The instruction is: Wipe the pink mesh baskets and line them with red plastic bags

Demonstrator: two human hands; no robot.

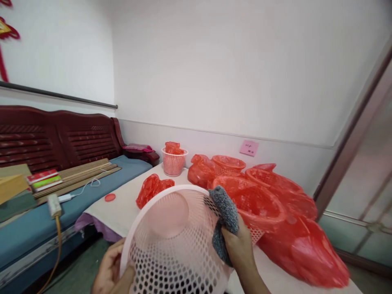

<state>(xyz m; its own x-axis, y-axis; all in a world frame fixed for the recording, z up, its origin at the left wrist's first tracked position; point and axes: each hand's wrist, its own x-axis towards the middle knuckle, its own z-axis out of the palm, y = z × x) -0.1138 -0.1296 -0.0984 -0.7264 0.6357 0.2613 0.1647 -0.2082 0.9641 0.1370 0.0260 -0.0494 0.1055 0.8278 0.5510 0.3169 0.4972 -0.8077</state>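
Note:
A pale pink perforated plastic basket (190,237) is tilted toward me, its open mouth facing the camera. My left hand (112,269) grips its rim at the lower left, thumb on the inside. In my right hand (241,245) is a bunched grey cloth (226,208), pressed over the basket's right rim; the fingertips are hidden behind the cloth. Just behind the basket lies a crumpled red plastic bag (153,188). To the right stands a basket lined with a red bag (254,200), close to my right hand.
More red-bagged baskets (228,163) and a loose red bag (306,249) crowd the table's right side. A small basket (174,163) stands at the back. A red disc (110,197) lies near the left edge. Left is a wooden sofa (61,134) with a power strip (54,205) and cord.

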